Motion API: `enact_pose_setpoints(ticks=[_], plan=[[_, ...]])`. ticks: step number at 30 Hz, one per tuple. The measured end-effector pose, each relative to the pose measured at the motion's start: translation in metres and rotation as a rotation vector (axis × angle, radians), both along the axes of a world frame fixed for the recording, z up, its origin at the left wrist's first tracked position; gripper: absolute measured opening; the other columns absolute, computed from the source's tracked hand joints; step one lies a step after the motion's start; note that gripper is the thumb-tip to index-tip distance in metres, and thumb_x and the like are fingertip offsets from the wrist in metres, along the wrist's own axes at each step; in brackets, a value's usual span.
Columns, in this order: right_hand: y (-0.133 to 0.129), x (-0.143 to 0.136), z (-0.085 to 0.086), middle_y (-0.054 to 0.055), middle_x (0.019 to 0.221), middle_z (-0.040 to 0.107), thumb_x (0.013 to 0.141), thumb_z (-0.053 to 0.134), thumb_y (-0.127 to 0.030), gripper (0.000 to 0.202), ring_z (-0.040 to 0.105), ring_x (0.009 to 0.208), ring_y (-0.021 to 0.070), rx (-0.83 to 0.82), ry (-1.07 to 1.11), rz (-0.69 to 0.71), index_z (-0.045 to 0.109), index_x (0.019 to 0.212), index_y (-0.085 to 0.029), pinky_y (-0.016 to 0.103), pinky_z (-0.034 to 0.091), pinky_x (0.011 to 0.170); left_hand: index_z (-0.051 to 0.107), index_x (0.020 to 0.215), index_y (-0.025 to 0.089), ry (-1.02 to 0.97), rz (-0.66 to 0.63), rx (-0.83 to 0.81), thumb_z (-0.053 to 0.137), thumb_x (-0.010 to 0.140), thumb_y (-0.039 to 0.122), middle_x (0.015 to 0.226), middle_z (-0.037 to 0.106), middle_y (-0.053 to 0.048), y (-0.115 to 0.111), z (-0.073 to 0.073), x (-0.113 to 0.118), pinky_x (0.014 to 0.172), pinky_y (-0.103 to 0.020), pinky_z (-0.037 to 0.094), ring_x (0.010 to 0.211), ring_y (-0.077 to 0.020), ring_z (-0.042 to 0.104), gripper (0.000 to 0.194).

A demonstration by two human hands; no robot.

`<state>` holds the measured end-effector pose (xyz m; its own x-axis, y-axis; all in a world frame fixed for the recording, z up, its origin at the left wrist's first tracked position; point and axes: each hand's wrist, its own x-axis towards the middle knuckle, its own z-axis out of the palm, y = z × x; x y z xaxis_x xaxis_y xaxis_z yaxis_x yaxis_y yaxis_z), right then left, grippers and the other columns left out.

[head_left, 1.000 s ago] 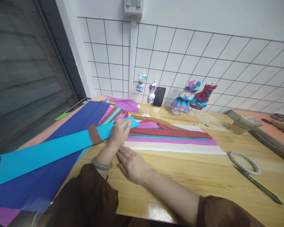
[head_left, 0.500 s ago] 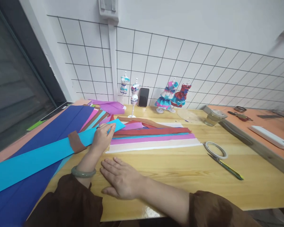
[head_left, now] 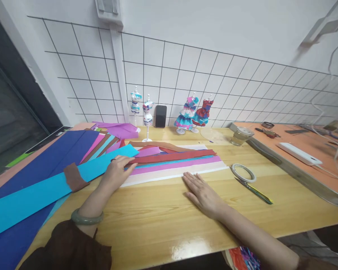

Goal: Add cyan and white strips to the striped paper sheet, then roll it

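Note:
My left hand [head_left: 117, 173], a bangle on its wrist, rests at the left end of several crepe-paper-like strips. Its fingers reach over them, with thumb and fingers apart. Beside it lies the end of a long bright blue strip [head_left: 95, 167], with a brown band [head_left: 74, 177] around it. The layered strips include a red strip [head_left: 174, 156], a purple strip [head_left: 191, 163] and a pale strip [head_left: 169, 174]. My right hand [head_left: 204, 195] is flat on the wooden table [head_left: 157, 221], fingers stretched out, fingertips at the white front edge of the strips.
Scissors [head_left: 255, 191] and a tape roll [head_left: 243, 173] lie to the right. Dressed mini mannequins [head_left: 186, 116] and a phone [head_left: 160, 116] stand along the wall. A cup [head_left: 241, 135] is near the orange surface [head_left: 295, 140]. Dark blue sheets [head_left: 45, 161] cover the left side.
My left hand has moved off the blue strip's end onto the ends of the layered strips, its pinch loosened. My right hand has slid right along the table. The view has turned rightward.

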<state>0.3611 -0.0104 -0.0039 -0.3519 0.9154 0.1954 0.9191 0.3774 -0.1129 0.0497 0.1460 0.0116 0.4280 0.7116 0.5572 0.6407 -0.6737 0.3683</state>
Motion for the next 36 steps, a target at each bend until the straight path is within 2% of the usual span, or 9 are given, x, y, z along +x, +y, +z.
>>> enact_pose_setpoints(ticks=[5, 9, 13, 19, 25, 28, 32, 36], plan=[[-0.013, 0.062, -0.007, 0.012, 0.139, 0.033, 0.090, 0.031, -0.041, 0.053, 0.025, 0.130, 0.0211, -0.019, -0.031, -0.194, 0.029, 0.137, -0.016, 0.048, 0.022, 0.106, 0.065, 0.094, 0.022, 0.004, -0.012, 0.001, 0.051, 0.081, 0.038, 0.090, 0.067, -0.006, 0.002, -0.003, -0.001, 0.080, -0.037, 0.045, 0.089, -0.0226, 0.057, 0.026], [-0.014, 0.100, -0.013, 0.013, 0.138, 0.035, 0.090, 0.026, -0.044, 0.056, 0.027, 0.130, 0.0226, -0.007, -0.102, -0.365, 0.032, 0.136, -0.012, 0.048, 0.022, 0.105, 0.065, 0.093, 0.023, -0.007, -0.014, 0.014, 0.050, 0.081, 0.039, 0.089, 0.067, -0.006, 0.003, -0.004, 0.000, 0.079, -0.038, 0.045, 0.088, -0.0228, 0.057, 0.025], [-0.010, 0.122, -0.020, 0.017, 0.134, 0.041, 0.089, 0.026, -0.046, 0.058, 0.028, 0.129, 0.0260, 0.022, -0.199, -0.484, 0.039, 0.131, -0.007, 0.048, 0.021, 0.104, 0.065, 0.092, 0.023, -0.002, -0.015, -0.003, 0.051, 0.081, 0.038, 0.088, 0.067, -0.005, 0.003, -0.004, 0.000, 0.080, -0.037, 0.045, 0.088, -0.0223, 0.057, 0.023], [-0.004, 0.135, -0.024, 0.016, 0.130, 0.046, 0.088, 0.023, -0.049, 0.059, 0.024, 0.129, 0.0301, 0.028, -0.262, -0.640, 0.043, 0.126, -0.008, 0.055, 0.018, 0.100, 0.064, 0.092, 0.023, 0.000, -0.003, -0.007, 0.050, 0.080, 0.040, 0.089, 0.067, -0.004, 0.003, -0.005, 0.000, 0.080, -0.037, 0.045, 0.088, -0.0225, 0.058, 0.024], [-0.002, 0.138, -0.026, 0.014, 0.129, 0.047, 0.087, 0.023, -0.050, 0.059, 0.023, 0.129, 0.0313, 0.031, -0.267, -0.704, 0.043, 0.126, -0.010, 0.060, 0.014, 0.098, 0.064, 0.092, 0.023, 0.013, -0.006, -0.005, 0.048, 0.081, 0.040, 0.089, 0.067, -0.005, 0.003, -0.004, 0.000, 0.079, -0.037, 0.045, 0.089, -0.0224, 0.058, 0.025], [-0.004, 0.139, -0.029, 0.015, 0.127, 0.049, 0.087, 0.024, -0.047, 0.057, 0.026, 0.127, 0.0320, 0.088, -0.238, -0.703, 0.045, 0.124, -0.009, 0.060, 0.020, 0.096, 0.065, 0.092, 0.022, 0.029, 0.017, -0.015, 0.047, 0.082, 0.039, 0.091, 0.067, -0.005, 0.005, -0.005, -0.002, 0.081, -0.036, 0.044, 0.090, -0.0227, 0.057, 0.027], [-0.010, 0.142, -0.032, 0.014, 0.123, 0.053, 0.088, 0.027, -0.039, 0.047, 0.031, 0.126, 0.0286, 0.203, -0.163, -0.551, 0.051, 0.119, -0.012, 0.049, 0.031, 0.096, 0.065, 0.097, 0.017, 0.117, 0.102, -0.074, 0.045, 0.081, 0.038, 0.095, 0.066, -0.008, 0.008, -0.007, -0.004, 0.083, -0.035, 0.043, 0.094, -0.0239, 0.055, 0.032], [-0.012, 0.141, -0.031, 0.013, 0.120, 0.055, 0.087, 0.031, -0.037, 0.042, 0.034, 0.125, 0.0283, 0.238, -0.102, -0.441, 0.055, 0.114, -0.015, 0.047, 0.031, 0.098, 0.062, 0.106, 0.014, 0.212, 0.150, -0.097, 0.047, 0.080, 0.041, 0.101, 0.063, -0.009, 0.010, -0.010, -0.006, 0.084, -0.037, 0.041, 0.097, -0.0266, 0.052, 0.040]])
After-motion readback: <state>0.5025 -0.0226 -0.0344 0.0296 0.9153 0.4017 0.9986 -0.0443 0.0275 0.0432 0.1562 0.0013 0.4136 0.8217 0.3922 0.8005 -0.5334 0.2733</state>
